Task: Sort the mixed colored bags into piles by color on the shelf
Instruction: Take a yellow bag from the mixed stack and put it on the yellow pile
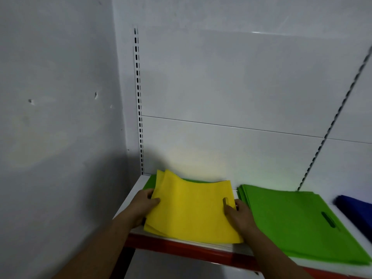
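Pinched the left edge of the yellow bags (pixel 191 210) with the left hand (pixel 144 202), thumb on top, fingers tucked beneath. Clasped the right edge with the right hand (pixel 239 213), thumb just beside the handle slot. Held the sheaf slightly raised and fanned at the back, over the front-left corner of the shelf (pixel 138 188). Lay partly over a green bag (pixel 150 183) showing toward the back-left corner. Further along the front edge: a green pile (pixel 291 220) just beside the right hand, then a blue bag (pixel 356 208) near the right end.

Probably mid-way through gathering the yellows as one stack. Called for even pressure on both edges to stop the thin layers sliding apart, and a tap to square the fanned corners. Needed a clean lift clear of the green bag beneath, to avoid dragging it along. Worth setting down apart from the green pile.
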Demonstrator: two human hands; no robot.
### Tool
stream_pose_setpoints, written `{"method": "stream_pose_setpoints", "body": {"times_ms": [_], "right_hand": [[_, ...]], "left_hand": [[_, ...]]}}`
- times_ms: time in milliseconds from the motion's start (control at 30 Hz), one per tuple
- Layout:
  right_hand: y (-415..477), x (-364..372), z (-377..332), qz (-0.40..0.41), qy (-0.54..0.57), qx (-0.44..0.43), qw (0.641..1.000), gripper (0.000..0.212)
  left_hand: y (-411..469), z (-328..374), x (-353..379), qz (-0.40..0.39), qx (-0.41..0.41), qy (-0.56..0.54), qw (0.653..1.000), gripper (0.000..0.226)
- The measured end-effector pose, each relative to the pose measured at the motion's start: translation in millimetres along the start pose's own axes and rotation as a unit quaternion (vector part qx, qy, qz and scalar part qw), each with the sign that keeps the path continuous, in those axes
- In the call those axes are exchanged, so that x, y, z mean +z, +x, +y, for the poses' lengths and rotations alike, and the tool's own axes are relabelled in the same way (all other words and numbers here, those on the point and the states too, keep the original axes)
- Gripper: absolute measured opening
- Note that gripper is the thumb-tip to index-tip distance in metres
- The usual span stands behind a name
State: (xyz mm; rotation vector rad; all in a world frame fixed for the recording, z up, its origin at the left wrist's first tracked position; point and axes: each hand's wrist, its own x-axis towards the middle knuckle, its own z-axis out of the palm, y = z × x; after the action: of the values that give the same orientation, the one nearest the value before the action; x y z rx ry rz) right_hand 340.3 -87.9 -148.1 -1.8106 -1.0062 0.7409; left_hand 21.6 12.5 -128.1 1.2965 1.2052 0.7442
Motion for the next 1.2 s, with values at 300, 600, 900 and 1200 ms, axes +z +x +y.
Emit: {"method": "stream_pose_setpoints", "body": {"times_ms": [300, 600, 900, 1200], "right_hand": [[5.9, -9.5, -10.7, 0.022, -0.006, 0.018, 1.000, 0.011], [9.7, -25.1, -27.9, 0.029, -0.035, 0.016, 0.999, 0.032], [6.1, -22.6, -33.9, 0.023, -0.071, 0.010, 0.997, 0.025], [-10.0, -36.1, -51.4, 0.084, -0.149, -0.117, 0.978, 0.022]], "left_hand": [[-3.2, 2.3, 2.0, -0.024, 0.021, 0.029, 0.999, 0.063], [0.7, 2.3, 10.4, 0.001, -0.022, 0.002, 1.000, 0.059], [-1.7, -0.5, 16.5, 0.013, -0.031, 0.048, 0.998, 0.056], [-7.6, 23.1, 17.4, 0.061, 0.089, 0.122, 0.987, 0.046]]}}
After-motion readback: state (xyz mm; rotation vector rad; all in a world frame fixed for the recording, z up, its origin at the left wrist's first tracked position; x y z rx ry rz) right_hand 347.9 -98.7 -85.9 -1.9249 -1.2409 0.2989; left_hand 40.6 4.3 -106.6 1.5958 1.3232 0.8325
